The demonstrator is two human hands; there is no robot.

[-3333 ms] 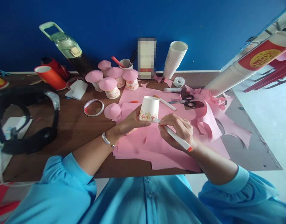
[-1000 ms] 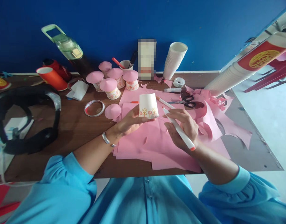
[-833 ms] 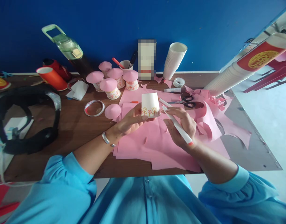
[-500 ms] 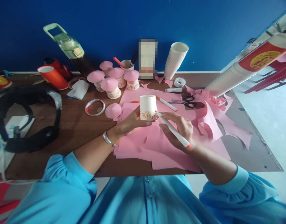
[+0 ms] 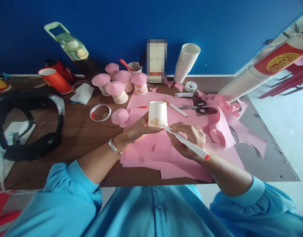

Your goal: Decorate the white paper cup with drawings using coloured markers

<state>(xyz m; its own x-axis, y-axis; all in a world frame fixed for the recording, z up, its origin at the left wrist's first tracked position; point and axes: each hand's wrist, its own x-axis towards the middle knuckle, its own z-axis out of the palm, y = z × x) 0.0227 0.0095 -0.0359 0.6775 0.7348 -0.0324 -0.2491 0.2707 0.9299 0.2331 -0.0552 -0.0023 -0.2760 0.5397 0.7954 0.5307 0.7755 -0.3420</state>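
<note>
No legible text, brand or number on any item. Cup stack (image 5: pixel 267 67), red band: round yellow emblem, characters too blurred to read. Box (image 5: pixel 156 61) by the wall: face pixelated, unreadable. Cup (image 5: pixel 157 114): drawn orange and pink flower marks only, no lettering. Pen (image 5: pixel 188 144): no readable print.

A cluster of pink-capped paper-cup mushrooms (image 5: pixel 122 84) stands on the brown wooden table (image 5: pixel 77 138). Just in front of it lie a loose pink paper cone (image 5: pixel 119 116) and a clear tape ring (image 5: pixel 100 113). Right of the cluster rises a tall stack of white paper cups (image 5: pixel 186 62), with black-handled scissors (image 5: pixel 199 108) nearer the table's front. Far left of the cluster rest black headphones (image 5: pixel 28 125).
</note>
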